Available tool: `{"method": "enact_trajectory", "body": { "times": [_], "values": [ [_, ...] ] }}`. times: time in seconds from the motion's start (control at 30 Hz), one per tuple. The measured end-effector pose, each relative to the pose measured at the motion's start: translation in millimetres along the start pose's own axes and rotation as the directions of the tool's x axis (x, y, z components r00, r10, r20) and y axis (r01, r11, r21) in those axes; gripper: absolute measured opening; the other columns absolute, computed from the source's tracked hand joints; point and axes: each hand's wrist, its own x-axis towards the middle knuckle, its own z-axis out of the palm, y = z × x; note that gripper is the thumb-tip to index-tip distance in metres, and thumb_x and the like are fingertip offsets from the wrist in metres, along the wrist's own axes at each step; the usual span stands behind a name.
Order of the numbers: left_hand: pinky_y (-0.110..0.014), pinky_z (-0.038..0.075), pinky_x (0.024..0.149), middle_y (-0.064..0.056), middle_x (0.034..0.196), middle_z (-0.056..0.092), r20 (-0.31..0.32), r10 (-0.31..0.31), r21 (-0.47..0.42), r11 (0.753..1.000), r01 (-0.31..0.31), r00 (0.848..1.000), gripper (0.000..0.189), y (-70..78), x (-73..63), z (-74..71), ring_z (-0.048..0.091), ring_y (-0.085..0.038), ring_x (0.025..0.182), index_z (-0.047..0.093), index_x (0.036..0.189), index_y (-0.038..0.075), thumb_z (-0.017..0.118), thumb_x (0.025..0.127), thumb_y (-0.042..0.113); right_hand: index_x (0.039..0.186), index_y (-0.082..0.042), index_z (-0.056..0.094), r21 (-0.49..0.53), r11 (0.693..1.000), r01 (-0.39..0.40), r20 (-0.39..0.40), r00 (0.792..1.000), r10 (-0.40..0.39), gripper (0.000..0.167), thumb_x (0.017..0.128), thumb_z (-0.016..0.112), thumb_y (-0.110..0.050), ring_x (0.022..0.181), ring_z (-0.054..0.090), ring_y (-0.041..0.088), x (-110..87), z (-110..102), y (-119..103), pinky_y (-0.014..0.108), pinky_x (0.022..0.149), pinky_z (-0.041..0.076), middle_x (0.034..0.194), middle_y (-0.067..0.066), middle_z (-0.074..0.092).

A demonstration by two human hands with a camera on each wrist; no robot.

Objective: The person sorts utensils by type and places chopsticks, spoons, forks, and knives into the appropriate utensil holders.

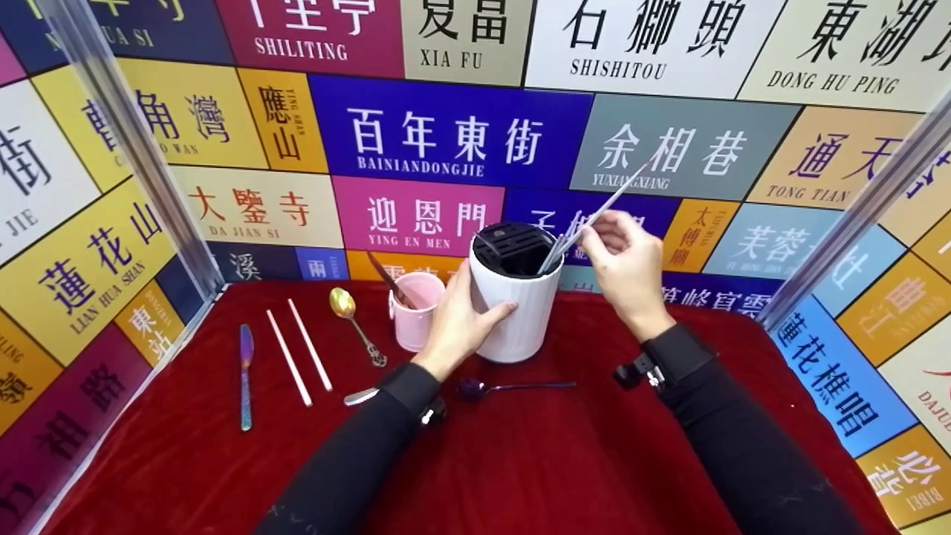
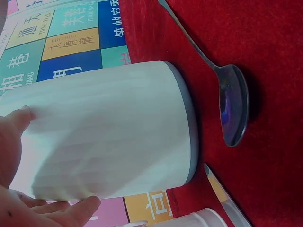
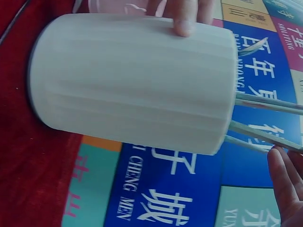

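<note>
A white ribbed utensil holder with a black slotted top stands upright on the cloth. My left hand grips its left side, thumb across the front. Over the holder's right rim, my right hand pinches slender grey chopsticks with thumb and fingertips. They slant up to the right, their lower ends down in the holder's opening. In the right wrist view, more grey sticks jut from the holder's mouth beside the pinched ones. Close by the left hand is a pink cup with a brown utensil leaning in it.
On the red cloth lie an iridescent knife, two white chopsticks, a gold spoon and a dark purple spoon. A silver blade shows partly behind the left sleeve. Sign-printed walls enclose the table.
</note>
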Motion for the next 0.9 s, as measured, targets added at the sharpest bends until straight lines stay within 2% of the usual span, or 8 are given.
{"method": "enact_trajectory", "body": {
  "times": [0.27, 0.5, 0.9],
  "values": [
    [-0.049, 0.043, 0.131, -0.020, 0.167, 0.053, 0.006, -0.015, 0.005, 1.000, 0.015, 1.000, 0.107, 0.9, -1.1, -0.4, 0.054, -0.035, 0.154, 0.033, 0.173, 0.007, 0.089, 0.091, 0.046, 0.110, 0.003, 0.079, -0.107, 0.994, -0.008, 0.059, 0.998, 0.015, 0.015, 0.101, 0.078, -0.009, 0.084, 0.079, 0.018, -9.6, 8.3, 19.5, 0.019, 0.080, 0.065, 0.100, 0.016, 0.084],
    [-0.047, 0.043, 0.131, -0.018, 0.167, 0.053, 0.006, -0.016, 0.010, 1.000, 0.016, 1.000, 0.105, 0.2, -0.3, 0.0, 0.055, -0.032, 0.153, 0.034, 0.172, 0.008, 0.089, 0.091, 0.047, 0.108, -0.002, 0.082, -0.226, 0.974, -0.012, 0.091, 0.995, 0.033, 0.013, 0.099, 0.079, -0.012, 0.083, 0.075, 0.011, -14.4, 15.0, 27.7, 0.013, 0.077, 0.059, 0.100, 0.011, 0.084],
    [-0.048, 0.042, 0.131, -0.021, 0.168, 0.052, 0.012, -0.017, 0.005, 1.000, 0.017, 1.000, 0.108, 0.1, -1.1, -0.2, 0.053, -0.034, 0.155, 0.033, 0.173, 0.006, 0.089, 0.091, 0.047, 0.103, -0.008, 0.083, -0.277, 0.960, -0.043, 0.082, 0.994, 0.069, 0.012, 0.099, 0.081, -0.018, 0.080, 0.072, 0.013, -19.2, 17.2, 34.1, 0.014, 0.074, 0.055, 0.095, 0.006, 0.083]
  ]
}}
